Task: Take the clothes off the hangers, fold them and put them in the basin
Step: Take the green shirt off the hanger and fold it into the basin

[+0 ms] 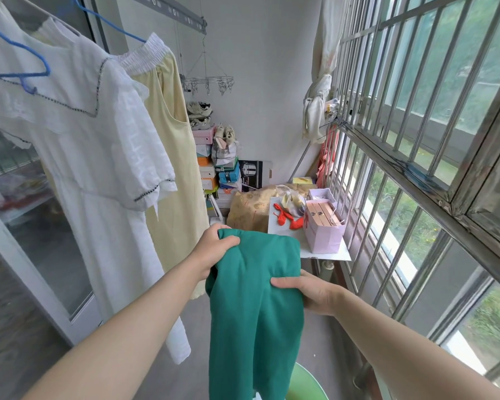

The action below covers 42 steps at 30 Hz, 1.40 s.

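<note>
Above pale green round plastic basin (306,383) at 6 o'clock | teal soft cloth garment (254,319) hangs at centre | left hand (214,251) grips its top fold, 11 o'clock | right hand (311,294) pinches its right edge, 3 o'clock | likely light, limp; best held by edges

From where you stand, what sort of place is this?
Most likely an enclosed home balcony used for drying laundry and storage: a white dress hangs on a blue hanger, barred windows line one side, and shoe boxes are stacked against the far wall.
</note>
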### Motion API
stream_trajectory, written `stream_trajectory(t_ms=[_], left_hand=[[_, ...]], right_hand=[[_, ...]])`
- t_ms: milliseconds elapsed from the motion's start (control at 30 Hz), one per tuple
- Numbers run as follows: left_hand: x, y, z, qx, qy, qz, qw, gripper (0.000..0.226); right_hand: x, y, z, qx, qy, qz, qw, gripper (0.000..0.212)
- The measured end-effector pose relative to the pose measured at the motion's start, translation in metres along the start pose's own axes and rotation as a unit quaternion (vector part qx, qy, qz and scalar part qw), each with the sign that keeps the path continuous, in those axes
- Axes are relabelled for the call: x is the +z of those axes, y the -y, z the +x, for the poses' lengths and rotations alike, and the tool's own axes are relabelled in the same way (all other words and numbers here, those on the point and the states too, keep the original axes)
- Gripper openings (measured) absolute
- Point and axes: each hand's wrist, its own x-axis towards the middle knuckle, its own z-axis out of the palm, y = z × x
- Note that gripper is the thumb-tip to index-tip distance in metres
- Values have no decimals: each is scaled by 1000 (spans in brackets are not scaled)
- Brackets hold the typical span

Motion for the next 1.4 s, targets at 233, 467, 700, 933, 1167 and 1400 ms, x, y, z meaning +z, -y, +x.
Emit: stream_trajectory(t_ms=[233,467,700,933,1167,1400], left_hand=[[-5,0,-1,-59,21,-152,986,29],[-1,49,-3,-211,138,-168,953,74],[6,43,-9,-172,202,-171,949,57],[5,56,-6,-149,153,-131,968,72],[1,64,-13,-85,74,-66,991,65],[-17,71,-25,17,50,211,976,95]], right_hand=[[2,10,0,11,-48,31,998,55],[1,20,-7,4,-120,96,988,32],[0,30,-1,2,-209,20,978,29],[-7,22,-10,38,-125,16,991,35],[-4,14,-2,80,-149,47,985,20],[16,7,22,84,-208,16,974,34]])
